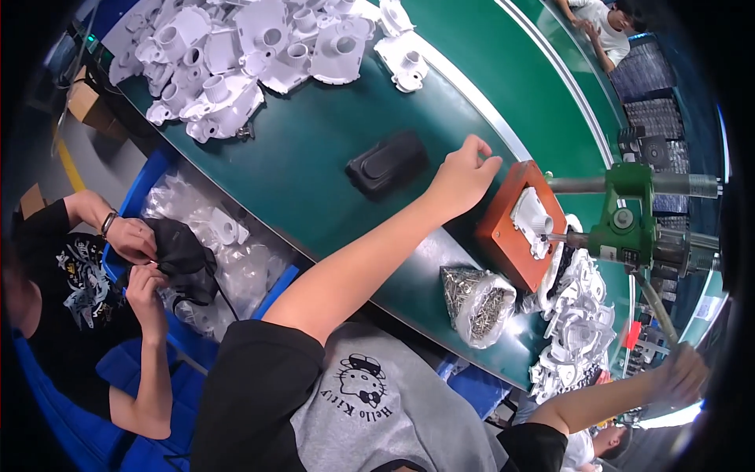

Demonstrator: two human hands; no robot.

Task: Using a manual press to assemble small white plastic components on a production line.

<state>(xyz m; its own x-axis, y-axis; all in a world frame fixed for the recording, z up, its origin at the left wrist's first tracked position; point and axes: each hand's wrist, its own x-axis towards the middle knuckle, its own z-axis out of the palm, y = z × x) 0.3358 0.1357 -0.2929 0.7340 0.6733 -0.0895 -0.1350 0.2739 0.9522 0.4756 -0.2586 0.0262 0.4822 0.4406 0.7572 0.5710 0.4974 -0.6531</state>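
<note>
My left hand [465,179] hovers over the green bench beside an orange fixture block [507,228]. Its thumb and index finger are bent but apart, with nothing visible between them; the other fingers are mostly hidden. A white plastic part [528,211] with a short round tube sits in the fixture, and the ram tip of a green hand press [625,212] reaches to it. At the far right my right hand [680,376], slightly blurred, is closed around the end of the press lever [654,303].
White plastic parts are heaped at the far left [228,55] and right of the fixture [578,322]. A bag of screws [481,307] stands near the front edge. A black case [387,164] lies mid-bench. On the left, a co-worker's hands [141,256] handle something black above a blue bin [271,295].
</note>
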